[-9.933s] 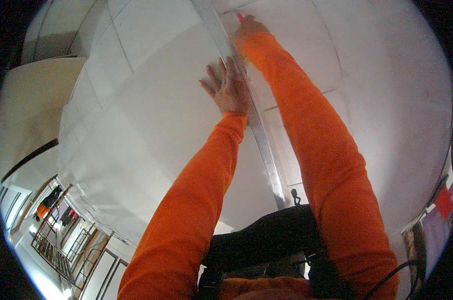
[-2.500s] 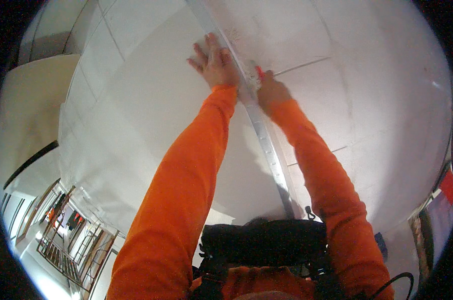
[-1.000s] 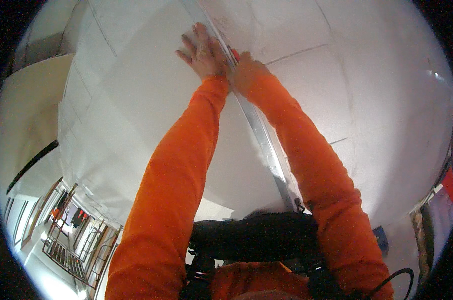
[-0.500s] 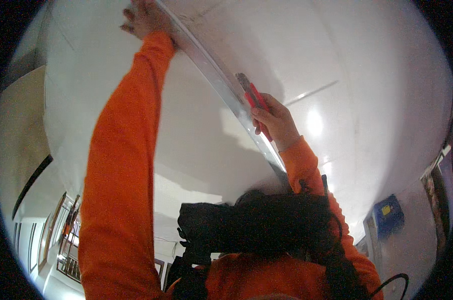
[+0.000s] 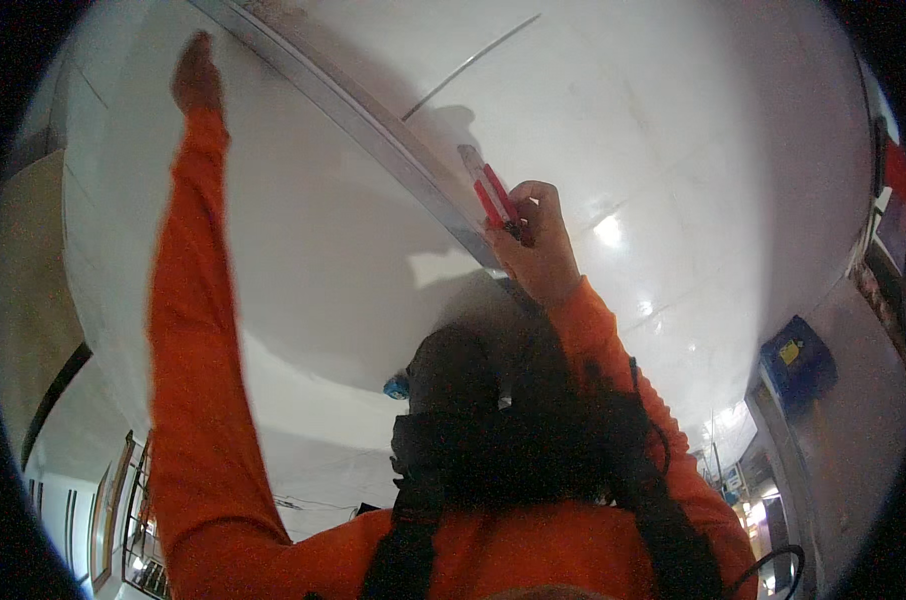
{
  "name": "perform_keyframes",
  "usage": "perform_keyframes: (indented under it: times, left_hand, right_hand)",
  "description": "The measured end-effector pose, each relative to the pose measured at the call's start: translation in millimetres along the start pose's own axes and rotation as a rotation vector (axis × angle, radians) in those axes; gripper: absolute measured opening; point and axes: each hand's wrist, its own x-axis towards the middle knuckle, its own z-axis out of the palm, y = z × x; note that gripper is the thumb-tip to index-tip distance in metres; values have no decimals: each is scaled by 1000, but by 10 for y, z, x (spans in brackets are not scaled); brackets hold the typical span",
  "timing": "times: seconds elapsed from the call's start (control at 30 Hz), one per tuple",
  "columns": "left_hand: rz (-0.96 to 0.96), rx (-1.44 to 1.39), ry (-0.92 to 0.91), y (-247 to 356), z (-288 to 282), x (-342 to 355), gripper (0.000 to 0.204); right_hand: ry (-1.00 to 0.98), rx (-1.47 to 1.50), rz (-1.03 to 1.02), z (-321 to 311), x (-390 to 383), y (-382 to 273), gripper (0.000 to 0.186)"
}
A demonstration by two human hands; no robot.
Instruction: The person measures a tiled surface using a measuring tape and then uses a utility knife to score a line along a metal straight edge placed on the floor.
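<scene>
My right hand [image 5: 541, 245] is closed around a red utility knife [image 5: 494, 196], its tip pointing up and away from me. The knife is just right of the near part of a long metal straightedge [image 5: 373, 130]. That bar runs diagonally over a broad white surface [image 5: 313, 220], from the far left toward my knees. My left hand [image 5: 198, 78] is to the left of the bar's far part, apart from it. Its fingers look stretched out and hold nothing, though they are somewhat blurred.
A thin grey strip or line [image 5: 473, 65] lies on the white surface beyond the knife. My dark-clad knees [image 5: 463, 370] are at the bar's near end, with a small blue object [image 5: 398, 385] beside them. At right is a blue container [image 5: 798, 365] with a yellow mark.
My left hand has come off the bar and moved left. The bar and grey strip appear further left and higher in view. My right hand still holds the knife, now turned slightly.
</scene>
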Motion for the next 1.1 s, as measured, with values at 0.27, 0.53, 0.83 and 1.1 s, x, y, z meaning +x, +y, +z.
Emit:
perform_keyframes:
  times: [0.27, 0.53, 0.83, 1.1]
  left_hand:
    - [-1094, -1629, -528, 3919, -593, -2208, 53]
    - [-1212, -1524, -332, 3975, -522, -2293, 32]
    - [-1274, -1566, -373, 3925, -461, -2385, 29]
    - [-1300, -1611, -345, 3916, -314, -2482, 29]
  right_hand:
    - [-111, 59, -154, 41, -288, 539, 34]
    - [157, -118, -239, 171, -465, 623, 33]
    - [140, -147, -463, 163, -485, 766, 28]
    - [142, -327, -484, 128, -380, 861, 28]
